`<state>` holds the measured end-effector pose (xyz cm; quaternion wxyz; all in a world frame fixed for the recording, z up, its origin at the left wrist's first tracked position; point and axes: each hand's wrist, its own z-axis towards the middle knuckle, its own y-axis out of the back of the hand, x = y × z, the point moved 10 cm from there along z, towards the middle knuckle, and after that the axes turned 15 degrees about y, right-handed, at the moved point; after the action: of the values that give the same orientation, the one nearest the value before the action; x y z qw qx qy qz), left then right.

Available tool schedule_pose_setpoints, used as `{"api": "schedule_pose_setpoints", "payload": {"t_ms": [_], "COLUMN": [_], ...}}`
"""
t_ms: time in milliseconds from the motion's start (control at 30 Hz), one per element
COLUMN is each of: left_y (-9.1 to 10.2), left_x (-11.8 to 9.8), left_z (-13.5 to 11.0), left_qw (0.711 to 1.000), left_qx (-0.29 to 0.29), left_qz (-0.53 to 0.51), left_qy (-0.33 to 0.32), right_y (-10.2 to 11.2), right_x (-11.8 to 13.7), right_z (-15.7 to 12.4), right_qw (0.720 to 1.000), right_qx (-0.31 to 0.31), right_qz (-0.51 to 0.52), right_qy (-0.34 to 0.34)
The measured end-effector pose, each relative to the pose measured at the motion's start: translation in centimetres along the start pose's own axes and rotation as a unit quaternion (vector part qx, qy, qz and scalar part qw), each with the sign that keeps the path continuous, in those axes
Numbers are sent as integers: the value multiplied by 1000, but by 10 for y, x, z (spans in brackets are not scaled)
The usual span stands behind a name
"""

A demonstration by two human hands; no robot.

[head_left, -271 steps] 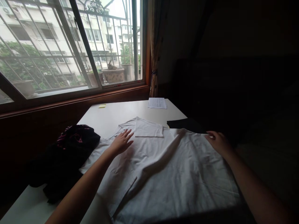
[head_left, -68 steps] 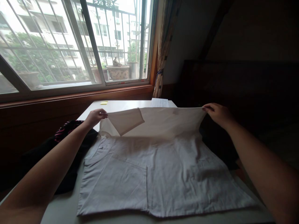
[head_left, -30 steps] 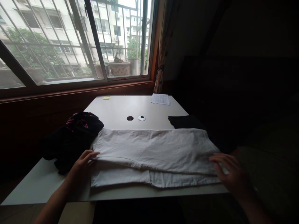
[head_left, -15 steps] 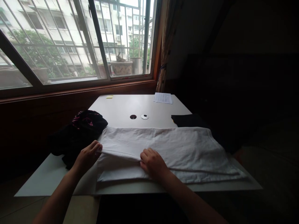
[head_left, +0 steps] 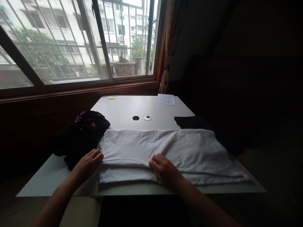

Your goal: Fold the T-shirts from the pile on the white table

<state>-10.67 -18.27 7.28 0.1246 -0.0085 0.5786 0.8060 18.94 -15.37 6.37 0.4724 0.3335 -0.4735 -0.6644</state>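
White trousers (head_left: pixel 189 148) lie lengthwise across the front of the table, one leg layered over the other, with the wider end at the right. My left hand (head_left: pixel 89 163) is closed in a pinch on the near edge of the upper leg, at its narrow left end. Farther along that same edge, my right hand (head_left: pixel 165 170) grips the fabric with bent fingers. Between the hands the edge runs fairly straight, and a strip of the lower layer shows in front of it. Soft wrinkles cross the cloth beyond my right hand.
A bunched black garment with pink print (head_left: pixel 82 135) sits at the left of the white table (head_left: pixel 123 108). Dark cloth (head_left: pixel 193 122) lies at the right. Papers (head_left: pixel 166 99), a yellow sticky note (head_left: pixel 112 97), a cable hole (head_left: pixel 135 118) and its round cover (head_left: pixel 147 118) are farther back.
Both hands have come lower, toward the table's front edge, and my right hand has slid to the right along the fabric. The held edge, raised before, now lies flatter and nearer.
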Motion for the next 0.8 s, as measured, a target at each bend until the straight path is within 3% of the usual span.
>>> {"api": "schedule_pose_setpoints", "payload": {"t_ms": [167,367,533,800], "left_y": [9,-7,-16,-16], "left_x": [-14,-45,-41,-38], "left_z": [2,3,7,9], "left_qw": [999,994,995,994], "left_qx": [20,86,97,65], "left_qz": [-34,-50,-6,86], "left_qy": [0,-43,-38,-10], "right_y": [14,37,56,101], "right_x": [-22,-58,-93,-150], "right_z": [-43,-114,-173,-258], "right_qw": [998,987,972,935], "right_qx": [-19,-9,42,20], "right_qz": [-16,-93,-153,-259], "right_qy": [-53,-132,-172,-240]}}
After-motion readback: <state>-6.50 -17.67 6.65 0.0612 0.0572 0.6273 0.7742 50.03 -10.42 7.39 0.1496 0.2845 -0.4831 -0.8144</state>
